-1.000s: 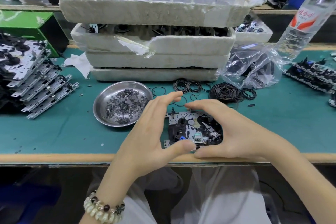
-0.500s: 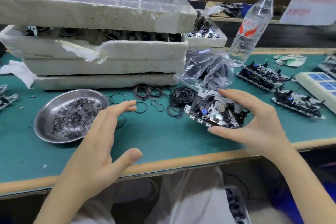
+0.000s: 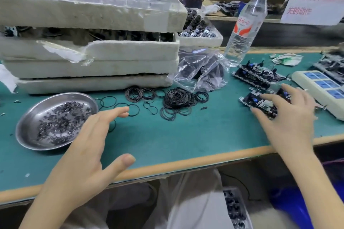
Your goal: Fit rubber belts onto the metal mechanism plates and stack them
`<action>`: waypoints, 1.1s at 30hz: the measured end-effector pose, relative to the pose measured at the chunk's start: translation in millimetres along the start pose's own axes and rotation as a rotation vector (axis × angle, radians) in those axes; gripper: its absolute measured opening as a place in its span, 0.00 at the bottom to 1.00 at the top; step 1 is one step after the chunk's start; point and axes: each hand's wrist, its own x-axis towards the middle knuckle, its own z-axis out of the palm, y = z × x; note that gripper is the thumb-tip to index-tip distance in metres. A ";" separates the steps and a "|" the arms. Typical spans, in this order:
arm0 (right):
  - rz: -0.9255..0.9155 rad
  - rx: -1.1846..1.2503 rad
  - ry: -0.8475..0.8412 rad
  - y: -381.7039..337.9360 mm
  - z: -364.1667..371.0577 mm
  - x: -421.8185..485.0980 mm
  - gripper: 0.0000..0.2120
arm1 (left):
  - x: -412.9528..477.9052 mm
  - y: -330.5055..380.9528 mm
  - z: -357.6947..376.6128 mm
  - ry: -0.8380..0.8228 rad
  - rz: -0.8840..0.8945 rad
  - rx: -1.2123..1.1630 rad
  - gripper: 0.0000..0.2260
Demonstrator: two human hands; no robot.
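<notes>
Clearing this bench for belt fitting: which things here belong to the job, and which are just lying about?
Job: mechanism plate, gripped by the right hand; rubber belts loose on the mat; other plates lying beyond it.
Lying about: water bottle; power strip; crumpled wrapper.

A stack of foam trays (image 3: 93, 69) stands on the green table (image 3: 167, 139). Before its left end lies a steel dish (image 3: 24, 130) of small washers (image 3: 59, 121). To its right stand a water bottle (image 3: 242, 31) and a white power strip (image 3: 305, 85).
</notes>
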 end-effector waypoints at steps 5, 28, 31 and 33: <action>-0.184 0.136 -0.028 -45.3 13.0 -10.0 0.10 | 0.6 0.8 0.6 -0.003 0.005 0.027 0.32; -0.718 -0.062 0.052 -128.2 33.0 -20.5 0.08 | 0.5 5.4 2.2 -0.048 -0.021 0.195 0.34; -0.731 -0.018 0.080 -125.9 34.4 -19.4 0.07 | 0.8 5.7 2.8 -0.030 -0.012 0.210 0.32; -0.709 0.055 0.087 -123.3 33.7 -20.3 0.05 | 0.8 5.3 3.0 -0.023 -0.006 0.228 0.30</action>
